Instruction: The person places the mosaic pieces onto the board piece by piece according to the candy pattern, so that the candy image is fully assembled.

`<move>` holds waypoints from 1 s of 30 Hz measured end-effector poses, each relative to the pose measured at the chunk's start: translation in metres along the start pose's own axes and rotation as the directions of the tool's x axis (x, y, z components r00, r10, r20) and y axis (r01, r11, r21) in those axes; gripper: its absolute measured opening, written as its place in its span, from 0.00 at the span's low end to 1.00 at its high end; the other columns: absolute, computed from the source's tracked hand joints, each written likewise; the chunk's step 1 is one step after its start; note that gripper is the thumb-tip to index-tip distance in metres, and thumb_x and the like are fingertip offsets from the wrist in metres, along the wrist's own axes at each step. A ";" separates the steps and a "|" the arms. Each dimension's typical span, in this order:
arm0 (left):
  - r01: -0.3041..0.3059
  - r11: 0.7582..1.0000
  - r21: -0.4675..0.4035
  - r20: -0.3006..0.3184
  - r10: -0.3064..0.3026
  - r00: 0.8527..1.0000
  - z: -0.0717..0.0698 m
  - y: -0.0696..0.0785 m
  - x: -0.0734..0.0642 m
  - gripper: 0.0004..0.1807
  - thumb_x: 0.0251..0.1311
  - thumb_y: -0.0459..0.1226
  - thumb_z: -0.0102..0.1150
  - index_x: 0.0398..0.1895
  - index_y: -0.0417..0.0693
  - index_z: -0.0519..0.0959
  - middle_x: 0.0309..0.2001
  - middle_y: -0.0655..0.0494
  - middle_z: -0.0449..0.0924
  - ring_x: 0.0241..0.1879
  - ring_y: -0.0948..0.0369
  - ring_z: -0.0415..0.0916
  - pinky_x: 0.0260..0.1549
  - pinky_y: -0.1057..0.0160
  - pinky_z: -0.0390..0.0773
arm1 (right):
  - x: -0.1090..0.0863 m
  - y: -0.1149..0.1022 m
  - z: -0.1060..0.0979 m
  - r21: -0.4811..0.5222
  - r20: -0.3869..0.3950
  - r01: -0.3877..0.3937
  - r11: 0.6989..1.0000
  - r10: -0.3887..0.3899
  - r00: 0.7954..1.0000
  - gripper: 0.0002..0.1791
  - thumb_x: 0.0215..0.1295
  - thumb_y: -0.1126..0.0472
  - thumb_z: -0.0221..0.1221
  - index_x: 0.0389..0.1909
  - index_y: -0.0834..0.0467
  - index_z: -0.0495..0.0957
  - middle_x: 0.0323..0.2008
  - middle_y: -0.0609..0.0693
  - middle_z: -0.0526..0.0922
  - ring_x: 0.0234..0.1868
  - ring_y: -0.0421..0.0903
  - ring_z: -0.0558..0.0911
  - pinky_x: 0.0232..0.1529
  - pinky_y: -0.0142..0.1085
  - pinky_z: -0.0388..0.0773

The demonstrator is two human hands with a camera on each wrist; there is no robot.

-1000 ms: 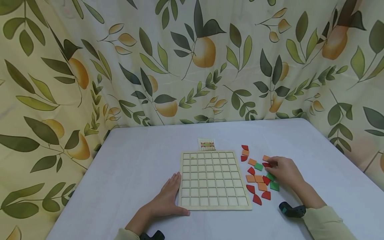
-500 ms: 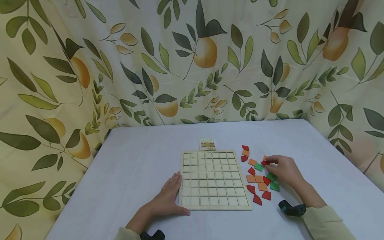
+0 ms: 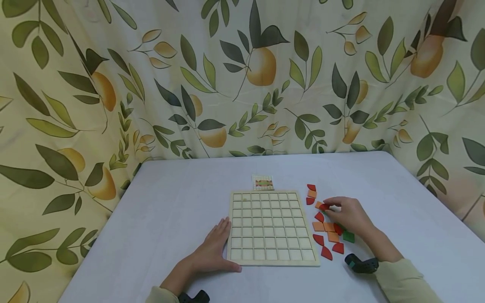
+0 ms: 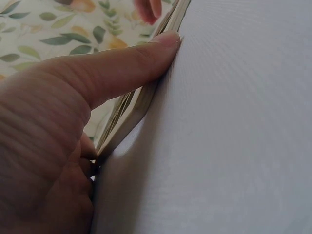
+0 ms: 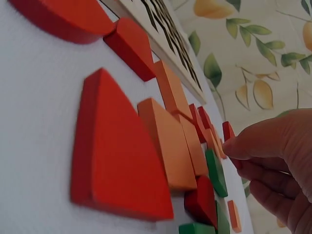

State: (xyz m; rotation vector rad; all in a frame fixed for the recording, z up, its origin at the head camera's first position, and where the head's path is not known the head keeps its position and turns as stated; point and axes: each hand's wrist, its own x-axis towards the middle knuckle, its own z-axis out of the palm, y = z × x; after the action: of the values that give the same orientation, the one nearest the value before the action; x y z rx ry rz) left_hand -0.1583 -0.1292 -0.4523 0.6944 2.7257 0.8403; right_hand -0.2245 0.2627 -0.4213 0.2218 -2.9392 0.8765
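A wooden grid board (image 3: 273, 264) with bare square cells lies on the white table. My left hand (image 3: 212, 250) rests around its near left corner, fingers extended along the left edge and thumb at the front edge; in the left wrist view the thumb (image 4: 141, 61) presses on the board's side. My right hand (image 3: 350, 214) pinches a red quarter-circle block (image 3: 324, 206) between thumb and fingertips, above the loose pieces right of the board. The right wrist view shows this red block (image 5: 228, 130) held on edge, partly covered by the thumb.
Right of the board lie several loose red, orange (image 3: 333, 237) and green (image 3: 348, 237) blocks, some touching. A small pattern card (image 3: 263, 183) sits just beyond the board's far edge. Behind the table hangs a leaf-and-fruit print curtain (image 3: 212, 84). Dark wrist devices (image 3: 361, 264) are on both wrists.
My right hand has picked up the red quarter-circle block and carried it left, toward the board. My left hand stays at the board's corner.
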 end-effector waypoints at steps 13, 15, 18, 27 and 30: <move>-0.001 1.000 0.012 -0.004 0.001 1.000 -0.001 0.001 0.000 0.69 0.33 0.68 0.64 0.71 0.36 0.42 0.72 0.45 0.36 0.70 0.54 0.30 0.65 0.52 0.39 | 0.003 -0.015 0.009 -0.005 0.008 0.083 0.997 -0.083 0.997 0.16 0.53 0.67 0.64 0.45 0.67 0.79 0.42 0.61 0.80 0.46 0.59 0.75 0.43 0.51 0.76; 0.001 1.000 0.007 -0.003 -0.001 1.000 -0.001 0.001 0.000 0.69 0.33 0.67 0.64 0.71 0.36 0.42 0.72 0.45 0.36 0.70 0.54 0.30 0.65 0.51 0.39 | 0.003 -0.018 0.010 -0.001 0.017 0.113 0.994 -0.113 0.994 0.16 0.53 0.68 0.64 0.44 0.67 0.80 0.41 0.60 0.81 0.45 0.57 0.75 0.44 0.51 0.75; 0.004 1.000 0.002 -0.002 -0.004 1.000 0.000 0.001 0.000 0.69 0.33 0.67 0.65 0.71 0.36 0.42 0.72 0.45 0.36 0.70 0.54 0.30 0.65 0.51 0.39 | 0.003 -0.021 0.013 0.003 0.026 0.176 0.984 -0.176 0.984 0.15 0.52 0.68 0.64 0.43 0.66 0.80 0.39 0.57 0.81 0.42 0.54 0.76 0.43 0.51 0.75; 0.004 1.000 -0.002 -0.002 -0.004 1.000 0.000 0.000 0.000 0.69 0.33 0.67 0.64 0.71 0.36 0.42 0.72 0.46 0.36 0.70 0.55 0.30 0.65 0.52 0.39 | 0.008 -0.023 0.020 0.044 0.053 0.284 0.958 -0.286 0.957 0.15 0.52 0.69 0.64 0.43 0.63 0.81 0.40 0.54 0.82 0.42 0.52 0.78 0.40 0.45 0.78; 0.004 1.000 0.001 -0.004 -0.004 1.000 0.000 0.000 0.001 0.69 0.33 0.67 0.64 0.71 0.36 0.42 0.72 0.46 0.36 0.70 0.55 0.30 0.65 0.52 0.39 | 0.009 -0.025 0.022 0.059 0.078 0.313 0.948 -0.317 0.945 0.14 0.53 0.70 0.63 0.43 0.62 0.81 0.42 0.54 0.82 0.45 0.53 0.79 0.41 0.46 0.78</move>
State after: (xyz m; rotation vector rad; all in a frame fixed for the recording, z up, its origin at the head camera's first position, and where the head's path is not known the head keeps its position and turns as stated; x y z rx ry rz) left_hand -0.1585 -0.1286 -0.4527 0.6886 2.7305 0.8399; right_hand -0.2297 0.2293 -0.4256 0.7278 -2.8432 0.9045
